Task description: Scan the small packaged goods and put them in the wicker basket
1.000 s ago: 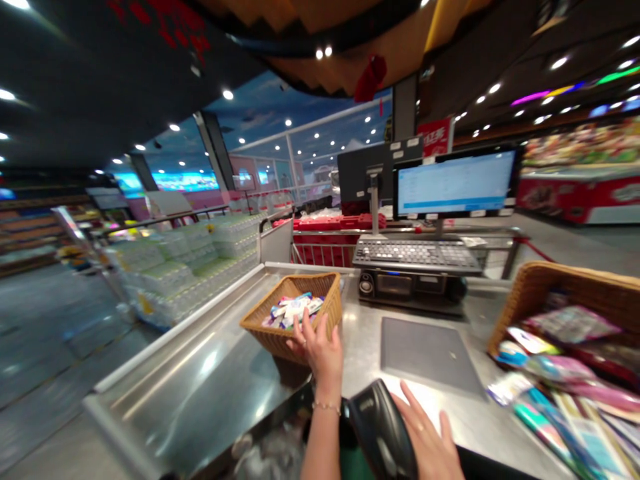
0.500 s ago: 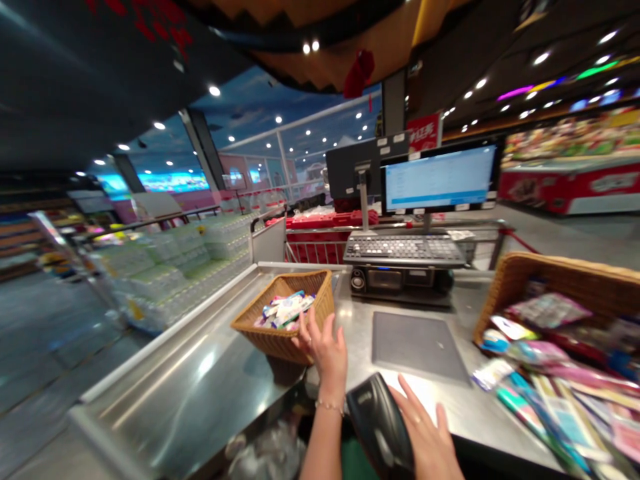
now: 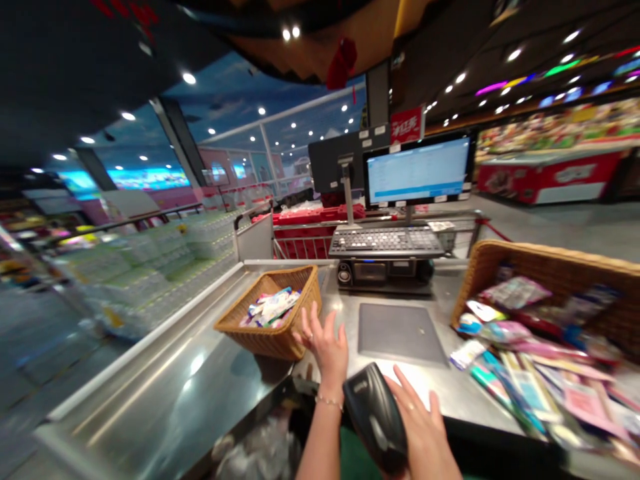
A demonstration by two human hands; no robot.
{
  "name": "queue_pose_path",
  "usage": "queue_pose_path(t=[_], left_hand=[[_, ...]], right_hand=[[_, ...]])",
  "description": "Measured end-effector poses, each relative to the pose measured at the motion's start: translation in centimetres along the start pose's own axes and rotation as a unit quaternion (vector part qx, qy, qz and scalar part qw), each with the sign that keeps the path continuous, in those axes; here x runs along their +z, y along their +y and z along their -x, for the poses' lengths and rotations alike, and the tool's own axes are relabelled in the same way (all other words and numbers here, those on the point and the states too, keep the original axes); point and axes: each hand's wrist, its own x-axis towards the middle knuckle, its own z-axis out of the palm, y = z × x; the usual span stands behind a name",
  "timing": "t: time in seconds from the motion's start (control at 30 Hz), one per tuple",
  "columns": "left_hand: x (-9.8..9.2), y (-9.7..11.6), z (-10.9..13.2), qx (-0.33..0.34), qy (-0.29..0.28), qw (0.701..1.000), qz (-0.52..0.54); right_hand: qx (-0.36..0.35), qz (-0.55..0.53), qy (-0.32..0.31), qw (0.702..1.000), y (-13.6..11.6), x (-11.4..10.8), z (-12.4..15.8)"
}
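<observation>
My left hand (image 3: 324,340) is raised just right of a small wicker basket (image 3: 290,337), fingers spread and holding nothing, close to the basket's near right corner. The basket holds several small coloured packets (image 3: 270,308). My right hand (image 3: 423,433) is low at the front, wrapped around a black handheld scanner (image 3: 375,417) with the fingers stretched along its side. Both hands hover over a steel checkout counter (image 3: 210,373).
A dark scan pad (image 3: 400,331) lies flush in the counter beyond the hands. Behind it stand a keyboard (image 3: 386,241) and a lit screen (image 3: 419,171). A large wicker basket (image 3: 550,273) on the right spills several packets (image 3: 520,373) onto the counter.
My left hand has drawn back from the small basket's rim and lifted with fingers spread. The view has swung, shifting everything left. My right hand stays on the scanner.
</observation>
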Motion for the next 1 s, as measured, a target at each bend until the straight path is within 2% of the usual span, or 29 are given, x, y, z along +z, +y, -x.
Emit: queue_pose_path(t=[0.3,0.53,0.83,1.0], left_hand=[[1.1,1.5,1.1,0.01,-0.031,0.999,0.035],[1.8,3.2,2.3,0.026,-0.05,0.997,0.046],[2.7,5.4,3.9,0.058,-0.083,0.993,0.056],[3.4,6.5,4.9,0.082,-0.11,0.988,0.07]], right_hand=[[-0.002,-0.003,-0.042,0.999,0.8,-1.3,0.4],[0.026,0.002,0.015,1.0,1.6,-1.2,1.2],[0.05,-0.002,-0.002,0.999,3.0,-1.4,2.5],[0.064,-0.001,0.013,0.998,3.6,-1.9,3.0]])
